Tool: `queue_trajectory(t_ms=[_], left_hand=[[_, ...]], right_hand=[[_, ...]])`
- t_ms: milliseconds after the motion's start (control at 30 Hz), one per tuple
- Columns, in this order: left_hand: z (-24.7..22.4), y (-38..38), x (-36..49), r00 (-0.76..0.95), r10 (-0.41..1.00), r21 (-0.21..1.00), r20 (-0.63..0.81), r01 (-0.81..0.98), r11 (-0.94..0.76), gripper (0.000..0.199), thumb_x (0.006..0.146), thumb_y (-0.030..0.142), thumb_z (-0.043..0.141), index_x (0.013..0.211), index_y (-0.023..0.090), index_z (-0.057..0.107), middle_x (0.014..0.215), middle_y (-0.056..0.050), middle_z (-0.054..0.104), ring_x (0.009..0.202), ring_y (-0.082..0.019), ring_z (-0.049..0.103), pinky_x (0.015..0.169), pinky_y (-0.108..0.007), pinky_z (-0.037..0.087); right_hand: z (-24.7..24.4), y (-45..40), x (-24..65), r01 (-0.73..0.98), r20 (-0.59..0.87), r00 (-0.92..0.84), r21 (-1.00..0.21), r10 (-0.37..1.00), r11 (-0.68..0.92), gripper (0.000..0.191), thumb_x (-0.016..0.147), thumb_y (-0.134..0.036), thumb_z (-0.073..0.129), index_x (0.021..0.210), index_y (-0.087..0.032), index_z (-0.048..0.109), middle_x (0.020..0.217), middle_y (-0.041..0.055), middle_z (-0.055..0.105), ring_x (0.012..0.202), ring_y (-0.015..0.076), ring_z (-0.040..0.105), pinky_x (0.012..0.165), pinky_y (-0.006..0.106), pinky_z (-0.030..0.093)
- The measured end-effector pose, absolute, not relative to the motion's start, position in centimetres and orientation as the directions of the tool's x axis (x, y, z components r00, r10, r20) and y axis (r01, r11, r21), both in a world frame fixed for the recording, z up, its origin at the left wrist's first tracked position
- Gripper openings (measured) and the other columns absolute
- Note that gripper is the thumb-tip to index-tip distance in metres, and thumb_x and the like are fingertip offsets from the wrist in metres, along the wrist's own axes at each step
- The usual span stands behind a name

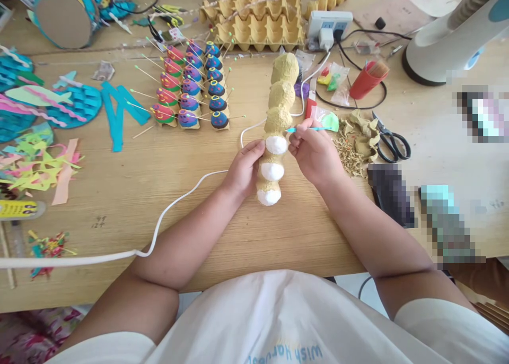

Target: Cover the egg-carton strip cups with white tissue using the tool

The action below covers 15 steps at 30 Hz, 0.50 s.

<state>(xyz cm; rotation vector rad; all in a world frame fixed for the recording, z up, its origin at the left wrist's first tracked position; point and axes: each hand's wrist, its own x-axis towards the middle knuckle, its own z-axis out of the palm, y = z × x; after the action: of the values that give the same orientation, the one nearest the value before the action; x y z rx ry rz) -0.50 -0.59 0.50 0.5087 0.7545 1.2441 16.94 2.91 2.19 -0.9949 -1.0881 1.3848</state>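
Observation:
A strip of egg carton (pixel 283 94) stands out from the table's middle toward the back. Its three far bumps are bare yellowish pulp, and the three near ones carry smooth white caps (pixel 272 171). Gripping the strip's left edge beside the white caps is my left hand (pixel 243 169). My right hand (pixel 316 154) pinches a thin light-blue stick tool (pixel 292 129), whose tip points left at the strip near the topmost white cap. Whether the tip touches the strip, I cannot tell. The fingertips of that hand are close to the strip's right edge.
Painted caterpillar-like carton rows (pixel 188 93) with pins stand left of centre. Behind are stacked egg trays (pixel 258 22) and a power strip (pixel 330 27). Scissors (pixel 392 141), pulp scraps (pixel 353 152) and a red cup (pixel 368 80) lie right. A white cable (pixel 175 199) crosses the left side.

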Motion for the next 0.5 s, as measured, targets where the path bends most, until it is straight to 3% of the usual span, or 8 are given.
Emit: queue_trajectory(t_ms=[100, 300, 500], left_hand=[[0.6, -0.6, -0.6, 0.133, 0.958, 0.701, -0.255, -0.657, 0.278, 0.027, 0.103, 0.032, 0.083, 0.081, 0.019, 0.072, 0.073, 0.000, 0.071, 0.059, -0.012, 0.061, 0.058, -0.026, 0.046], [0.5, -0.5, -0.6, 0.143, 0.956, 0.697, -0.257, -0.657, 0.286, 0.029, 0.104, 0.033, 0.082, 0.081, 0.020, 0.070, 0.073, 0.001, 0.071, 0.060, -0.012, 0.061, 0.059, -0.027, 0.046], [0.5, -0.6, -0.6, 0.165, 0.960, 0.699, -0.225, -0.659, 0.277, 0.029, 0.101, 0.035, 0.086, 0.082, 0.019, 0.073, 0.073, 0.001, 0.069, 0.060, -0.012, 0.061, 0.056, -0.026, 0.047]], right_hand=[[2.9, 2.9, 16.9, -0.358, -0.105, -0.131, -0.922, 0.986, -0.146, 0.055, 0.085, -0.066, 0.092, 0.084, -0.029, 0.051, 0.074, -0.0051, 0.049, 0.072, 0.0149, 0.055, 0.067, 0.031, 0.049], [3.6, 2.6, 16.7, -0.400, -0.089, -0.153, -0.905, 0.984, -0.144, 0.053, 0.086, -0.060, 0.092, 0.082, -0.029, 0.050, 0.072, -0.0058, 0.044, 0.071, 0.0145, 0.052, 0.066, 0.030, 0.045], [3.4, 2.4, 16.4, -0.393, -0.090, -0.133, -0.909, 0.987, -0.136, 0.053, 0.077, -0.051, 0.095, 0.079, -0.027, 0.047, 0.076, -0.0054, 0.047, 0.072, 0.0132, 0.047, 0.068, 0.031, 0.043]])
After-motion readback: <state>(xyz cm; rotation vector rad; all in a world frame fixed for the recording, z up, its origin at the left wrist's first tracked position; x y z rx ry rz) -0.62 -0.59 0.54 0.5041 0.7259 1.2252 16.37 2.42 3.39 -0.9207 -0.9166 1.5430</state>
